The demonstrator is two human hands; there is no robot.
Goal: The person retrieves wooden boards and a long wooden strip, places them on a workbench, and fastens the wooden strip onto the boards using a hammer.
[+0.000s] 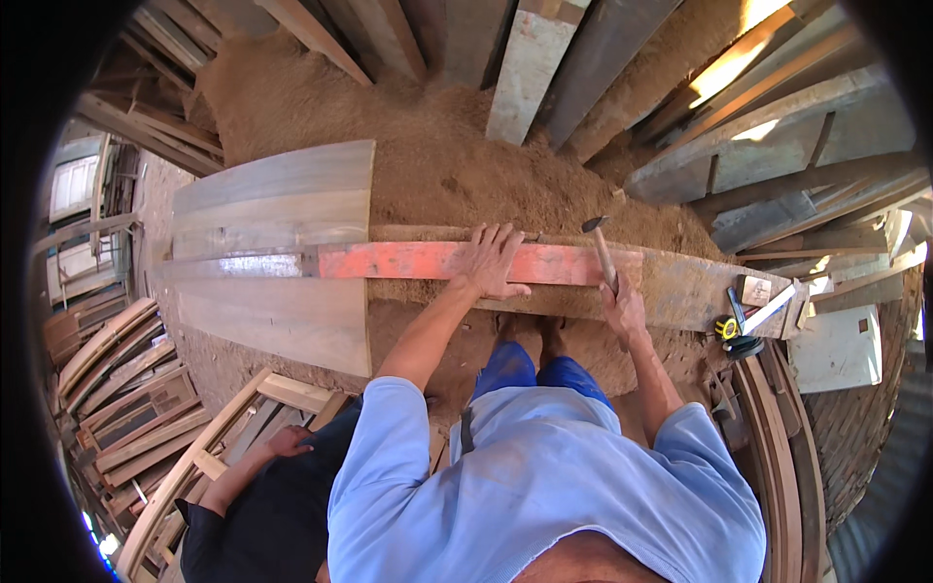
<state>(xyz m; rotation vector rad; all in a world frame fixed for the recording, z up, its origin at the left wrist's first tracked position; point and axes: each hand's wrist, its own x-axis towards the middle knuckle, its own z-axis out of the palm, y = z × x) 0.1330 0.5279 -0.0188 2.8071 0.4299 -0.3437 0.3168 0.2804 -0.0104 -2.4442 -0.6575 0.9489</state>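
Observation:
An orange-red painted board (389,260) lies across a long wooden beam (680,282) in front of me. My left hand (486,264) rests flat on the board's top with fingers spread, gripping nothing. The fingers of my right hand (625,311) are wrapped round the lower handle of a hammer (604,255). Its dark head is raised at the far side of the beam, near the board's right end. On the left, the board reaches over a wide pale wooden panel (272,209), which also spreads to its near side.
On the beam's right end sit a yellow tape measure (727,327), a square (770,309) and a wood block (753,290). Upright planks (535,73) lean beyond the sawdust. A person in black (262,515) is close at my left, beside a curved wooden frame (209,464).

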